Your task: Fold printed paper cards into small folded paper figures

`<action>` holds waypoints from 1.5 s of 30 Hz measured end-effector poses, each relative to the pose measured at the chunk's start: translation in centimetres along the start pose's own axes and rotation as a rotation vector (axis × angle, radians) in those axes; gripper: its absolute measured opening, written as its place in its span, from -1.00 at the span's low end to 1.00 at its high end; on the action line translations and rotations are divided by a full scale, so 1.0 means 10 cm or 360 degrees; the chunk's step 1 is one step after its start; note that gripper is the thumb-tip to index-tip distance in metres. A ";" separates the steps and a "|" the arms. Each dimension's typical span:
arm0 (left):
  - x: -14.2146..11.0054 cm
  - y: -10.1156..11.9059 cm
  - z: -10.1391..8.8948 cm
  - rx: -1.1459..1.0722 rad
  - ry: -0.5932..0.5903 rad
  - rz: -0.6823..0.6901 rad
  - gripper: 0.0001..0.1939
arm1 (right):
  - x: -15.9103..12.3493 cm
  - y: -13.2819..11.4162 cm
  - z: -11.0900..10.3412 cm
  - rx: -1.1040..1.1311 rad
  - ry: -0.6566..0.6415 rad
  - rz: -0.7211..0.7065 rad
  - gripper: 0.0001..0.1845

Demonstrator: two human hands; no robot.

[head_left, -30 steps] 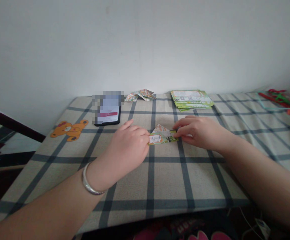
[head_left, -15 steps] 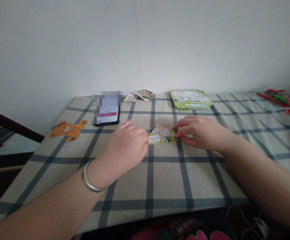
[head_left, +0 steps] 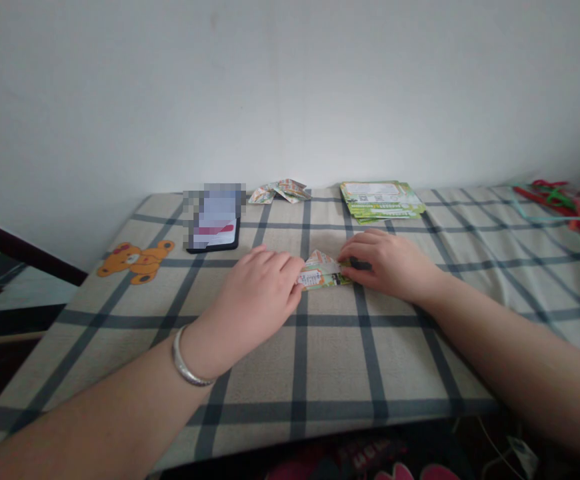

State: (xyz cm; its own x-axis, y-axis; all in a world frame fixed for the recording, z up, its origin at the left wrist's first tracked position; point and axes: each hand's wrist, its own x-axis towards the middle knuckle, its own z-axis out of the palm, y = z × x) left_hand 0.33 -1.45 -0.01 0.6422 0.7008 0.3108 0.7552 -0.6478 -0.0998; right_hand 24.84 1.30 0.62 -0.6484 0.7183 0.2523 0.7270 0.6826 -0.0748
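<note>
A small folded paper (head_left: 323, 272), printed green, white and orange, lies on the checked tablecloth between my hands, its pointed part facing the wall. My left hand (head_left: 265, 293), with a silver bangle at the wrist, pinches the paper's left end. At its right end, my right hand (head_left: 383, 263) has thumb and fingers closed on the edge. Both ends are partly hidden by the fingertips. Behind, near the wall, are folded paper pieces (head_left: 283, 191) and a stack of green printed sheets (head_left: 383, 200).
A phone (head_left: 215, 227) with a lit, partly blurred screen lies at the back left. Beside it is a flat orange bear figure (head_left: 140, 261). Red, green and teal ribbons (head_left: 575, 207) lie at the far right. The tablecloth (head_left: 340, 373) ends at the near edge; a white wall stands behind.
My left hand has shifted slightly right and my right hand slightly left, so both cover more of the paper's ends. The other things have stayed in place.
</note>
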 end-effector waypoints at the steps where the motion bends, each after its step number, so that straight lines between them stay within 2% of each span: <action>1: 0.00 0.00 0.01 -0.0009 0.0013 -0.0010 -0.79 | 0.00 -0.01 0.01 0.0018 0.0009 -0.0020 -0.79; 3: -0.01 0.00 0.02 -0.0031 0.0026 -0.0012 -0.70 | 0.00 -0.03 0.04 0.0048 0.0048 -0.0051 -0.78; 9: -0.02 0.03 0.07 -0.0215 0.0042 -0.0034 -0.59 | 0.01 -0.06 0.13 0.0061 0.0172 -0.0038 -0.72; 14: 0.00 0.02 0.11 -0.0376 0.0012 -0.0044 -0.50 | 0.03 -0.04 0.18 0.0164 0.0196 -0.0108 -0.81; 19: 0.02 0.00 0.14 -0.0492 0.0044 0.0042 -0.51 | 0.05 -0.07 0.15 0.0174 0.0192 -0.0143 -0.91; 27: 0.02 -0.01 0.15 -0.0543 0.0096 -0.0049 -0.54 | 0.05 -0.12 0.12 0.0034 0.0142 0.0003 -0.85; 30: 0.03 -0.03 0.16 -0.0533 0.0095 -0.0066 -0.55 | 0.04 -0.09 0.12 -0.0013 0.0136 -0.0061 -0.74; 34: 0.04 -0.04 0.18 -0.0531 0.0090 -0.0036 -0.57 | 0.02 -0.07 0.11 -0.0126 0.0117 -0.0168 -0.76; 41: 0.03 -0.03 0.18 -0.0523 0.0108 -0.0034 -0.57 | 0.03 -0.13 0.09 -0.0323 0.0129 -0.0189 -0.78; 45: 0.03 -0.02 0.17 -0.0535 0.0104 -0.0067 -0.57 | 0.03 -0.17 0.08 -0.0447 0.0234 -0.0201 -0.80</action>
State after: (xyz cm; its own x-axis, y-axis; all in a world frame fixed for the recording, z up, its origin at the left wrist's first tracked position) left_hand 0.57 -0.56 -1.54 0.5933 0.7156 0.3687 0.6884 -0.6885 0.2283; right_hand 23.22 0.43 0.01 -0.7128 0.5893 0.3803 0.6900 0.6865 0.2294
